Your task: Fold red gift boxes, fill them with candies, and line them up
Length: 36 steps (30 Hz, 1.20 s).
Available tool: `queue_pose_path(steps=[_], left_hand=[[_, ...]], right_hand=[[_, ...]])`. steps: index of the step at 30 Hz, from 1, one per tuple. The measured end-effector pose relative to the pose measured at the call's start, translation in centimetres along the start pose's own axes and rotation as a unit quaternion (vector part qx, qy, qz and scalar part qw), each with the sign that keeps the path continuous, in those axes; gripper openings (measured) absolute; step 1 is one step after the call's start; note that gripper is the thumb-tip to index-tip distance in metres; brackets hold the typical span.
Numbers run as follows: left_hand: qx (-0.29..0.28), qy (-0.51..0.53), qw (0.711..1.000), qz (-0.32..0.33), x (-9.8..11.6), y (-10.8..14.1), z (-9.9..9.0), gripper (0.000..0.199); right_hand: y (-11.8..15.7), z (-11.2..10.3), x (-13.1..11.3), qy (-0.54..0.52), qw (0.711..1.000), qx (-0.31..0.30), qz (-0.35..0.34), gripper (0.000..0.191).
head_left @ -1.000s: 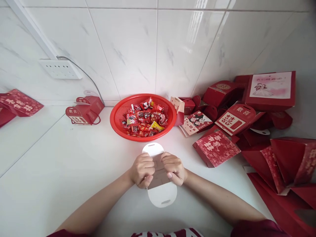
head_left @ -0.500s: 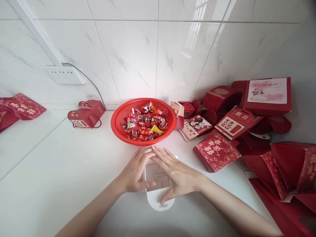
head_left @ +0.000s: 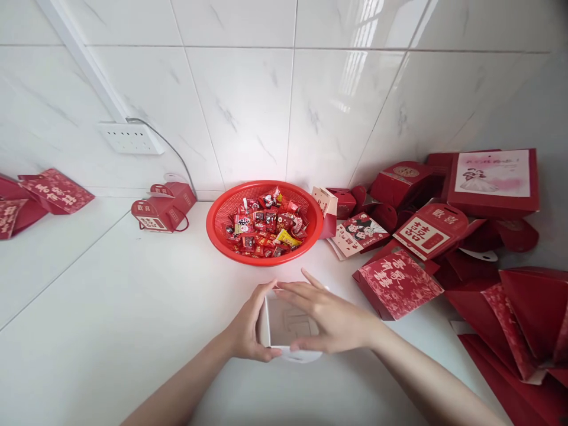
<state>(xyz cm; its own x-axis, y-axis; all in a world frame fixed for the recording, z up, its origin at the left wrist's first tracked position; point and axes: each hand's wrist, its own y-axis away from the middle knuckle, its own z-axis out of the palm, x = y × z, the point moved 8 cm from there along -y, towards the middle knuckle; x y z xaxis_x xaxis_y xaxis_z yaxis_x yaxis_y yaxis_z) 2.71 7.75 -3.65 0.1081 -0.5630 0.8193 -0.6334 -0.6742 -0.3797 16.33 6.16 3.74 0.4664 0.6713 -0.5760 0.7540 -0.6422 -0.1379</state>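
Note:
A small gift box point(head_left: 265, 322) stands with its opening facing up, its white inside and the cut lines on its bottom in view. My left hand point(head_left: 249, 328) grips its left side, thumb at the near rim and fingers round the far corner. Across the right part of the box reaches my right hand point(head_left: 335, 319), fingers stretched out and spread, the fingertips near the far edge and the thumb over the opening. The white near flap point(head_left: 302, 355) shows under that thumb. Behind the box sits a red basket point(head_left: 213, 236) filled with wrapped candies point(head_left: 266, 222).
To the right lies a heap of red gift boxes point(head_left: 399, 281), reaching the wall. A small red handled box point(head_left: 162, 207) stands back left, with more red boxes point(head_left: 57, 192) at the far left. A socket strip point(head_left: 131, 139) with a cable is on the tiled wall.
My left thumb has moved to the box's near rim as that hand closes on the left side. The near flap has swung up and looks foreshortened. The view has shifted slightly.

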Motion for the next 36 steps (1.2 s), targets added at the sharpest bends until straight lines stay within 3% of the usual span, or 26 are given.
queue_pose_path(steps=[2,3,5,7,9,12,15,19,23,26,29,32,36], left_hand=[[0.0,-0.02,1.0,0.005,0.0,0.1,-0.3,0.115],[0.0,-0.028,1.0,0.006,0.0,0.2,-0.4,0.115],[0.002,-0.036,0.999,-0.001,-0.2,0.4,-0.8,0.115],[-0.004,-0.034,0.999,-0.01,-0.3,0.5,-1.0,0.116],[-0.016,-0.027,0.999,-0.017,-0.4,0.6,-0.8,0.116],[-0.039,-0.024,0.998,-0.031,-0.6,0.7,-0.5,0.117],[-0.055,-0.029,0.997,-0.044,-0.6,0.8,-0.5,0.119],[-0.075,-0.033,0.995,-0.053,-0.4,1.1,-0.4,0.121],[-0.076,-0.036,0.995,-0.052,-0.5,1.1,-0.2,0.121],[-0.071,-0.027,0.996,-0.046,-0.7,1.0,0.0,0.121],[-0.075,-0.019,0.996,-0.043,-0.9,0.8,0.3,0.122],[-0.074,-0.01,0.997,-0.032,-0.7,0.7,0.2,0.122],[-0.063,0.014,0.998,-0.027,-0.6,0.6,0.0,0.116]], right_hand=[[-1.1,-3.4,0.2,0.001,0.999,0.039,0.025,0.039],[-1.9,-5.5,0.6,0.019,0.996,0.078,0.049,0.03],[-4.2,-9.2,2.0,0.074,0.982,0.141,0.097,0.027],[-7.5,-10.6,3.8,0.164,0.969,0.116,0.141,0.029],[-11.3,-9.7,5.7,0.226,0.96,0.036,0.164,0.027],[-16.6,-6.9,6.7,0.245,0.958,-0.027,0.145,0.023],[-20.8,-4.2,6.5,0.286,0.948,-0.052,0.129,0.022],[-24.7,-2.5,6.6,0.308,0.941,-0.078,0.115,0.029],[-26.2,-0.8,8.0,0.27,0.937,-0.182,0.123,0.02],[-26.0,0.1,8.9,0.246,0.929,-0.23,0.152,0.026],[-25.6,-1.3,9.4,0.246,0.934,-0.175,0.189,0.034],[-25.1,-4.1,9.1,0.246,0.943,-0.084,0.208,0.04],[-23.4,-8.0,8.7,0.232,0.947,-0.015,0.22,0.037]])
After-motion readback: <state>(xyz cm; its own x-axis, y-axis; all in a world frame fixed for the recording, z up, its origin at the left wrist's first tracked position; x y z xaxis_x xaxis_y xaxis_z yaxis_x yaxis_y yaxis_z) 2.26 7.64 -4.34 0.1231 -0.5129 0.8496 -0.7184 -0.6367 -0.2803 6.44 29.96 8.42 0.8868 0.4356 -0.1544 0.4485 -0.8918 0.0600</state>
